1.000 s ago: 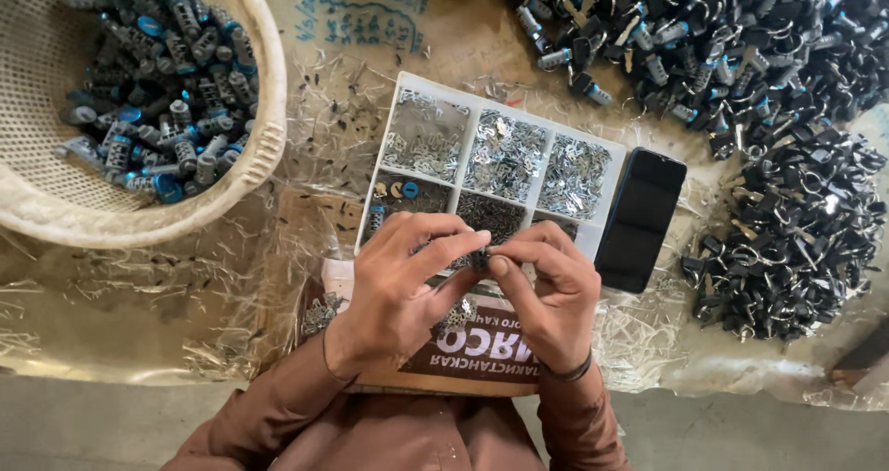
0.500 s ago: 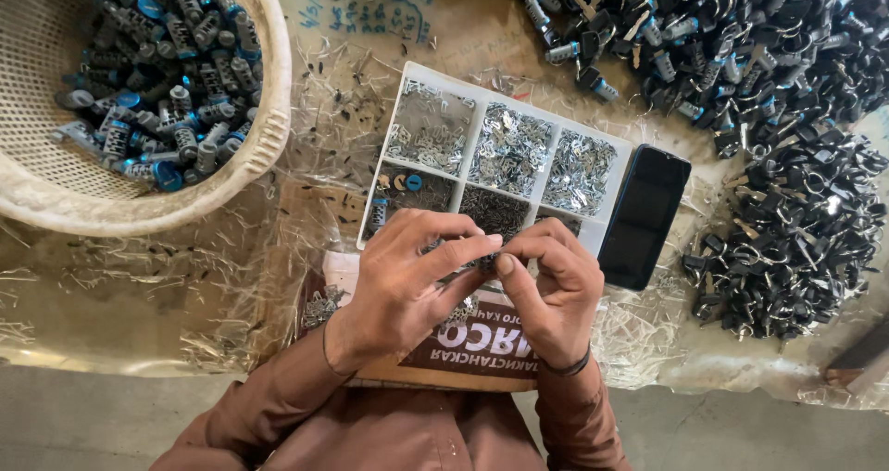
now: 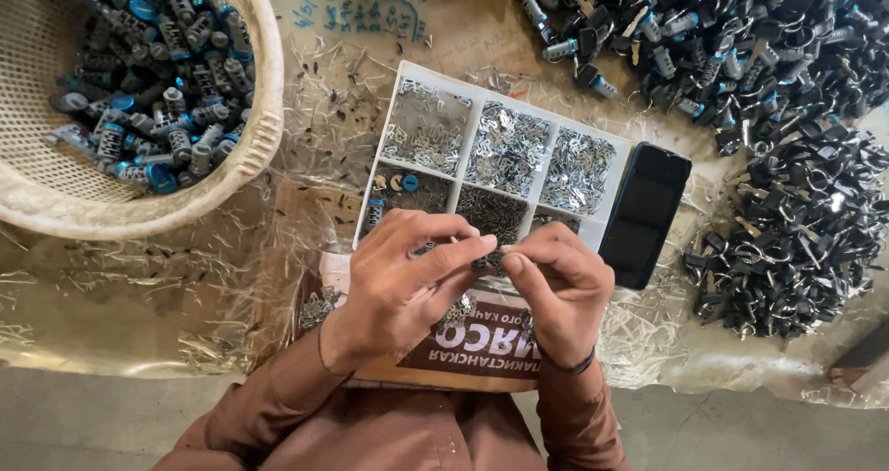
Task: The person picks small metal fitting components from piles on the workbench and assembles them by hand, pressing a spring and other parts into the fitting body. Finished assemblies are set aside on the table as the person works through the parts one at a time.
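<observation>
Both hands, left hand [image 3: 407,281] and right hand [image 3: 556,286], pinch one tiny metal part [image 3: 488,260] between fingertips; it could slip into the divided tray [image 3: 622,147] just beyond them

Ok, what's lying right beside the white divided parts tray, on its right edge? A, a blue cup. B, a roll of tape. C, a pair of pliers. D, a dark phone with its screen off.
D: a dark phone with a black screen lies flat against the right side of the white parts tray, between it and the pile of black keys.
</observation>
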`<state>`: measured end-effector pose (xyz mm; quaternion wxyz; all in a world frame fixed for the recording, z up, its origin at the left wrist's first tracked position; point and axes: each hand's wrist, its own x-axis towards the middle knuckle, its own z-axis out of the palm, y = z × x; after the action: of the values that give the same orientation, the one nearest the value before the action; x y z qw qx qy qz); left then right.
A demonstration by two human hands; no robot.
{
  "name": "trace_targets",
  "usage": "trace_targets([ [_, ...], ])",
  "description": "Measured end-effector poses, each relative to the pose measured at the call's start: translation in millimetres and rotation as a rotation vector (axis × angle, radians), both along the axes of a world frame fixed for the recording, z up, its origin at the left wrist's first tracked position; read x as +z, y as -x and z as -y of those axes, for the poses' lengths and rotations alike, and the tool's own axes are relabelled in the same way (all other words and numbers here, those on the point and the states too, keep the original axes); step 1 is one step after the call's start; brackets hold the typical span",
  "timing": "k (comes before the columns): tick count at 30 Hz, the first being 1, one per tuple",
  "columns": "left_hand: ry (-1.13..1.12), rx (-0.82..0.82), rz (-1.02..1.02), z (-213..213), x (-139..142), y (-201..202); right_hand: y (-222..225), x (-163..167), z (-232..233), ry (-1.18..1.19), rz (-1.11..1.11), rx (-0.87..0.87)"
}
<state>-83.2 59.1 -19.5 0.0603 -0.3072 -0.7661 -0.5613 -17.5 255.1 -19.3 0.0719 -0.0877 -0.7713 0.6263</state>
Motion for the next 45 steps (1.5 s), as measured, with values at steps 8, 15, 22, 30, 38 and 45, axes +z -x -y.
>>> trace_targets([
  [8, 0.005, -0.017, 0.041, -1, -2, 0, 3, 3, 2, -0.062, -0.060, 0.089],
  [15, 0.025, -0.064, -0.016, 1, -3, 1, 3, 7, -1, -0.152, -0.009, 0.078],
  [22, 0.022, -0.035, -0.037, 2, -1, -1, 3, -2, -7, 0.056, -0.013, 0.038],
  [30, 0.029, 0.011, 0.001, -2, 1, 0, -8, 5, 6, -0.128, -0.013, 0.005],
  [38, 0.032, -0.023, -0.002, 2, 0, 10, -1, -8, 10, 0.148, -0.087, -0.088],
  [45, 0.021, -0.016, 0.025, 4, -5, 14, -2, -20, 6, 0.208, -0.116, 0.008],
])
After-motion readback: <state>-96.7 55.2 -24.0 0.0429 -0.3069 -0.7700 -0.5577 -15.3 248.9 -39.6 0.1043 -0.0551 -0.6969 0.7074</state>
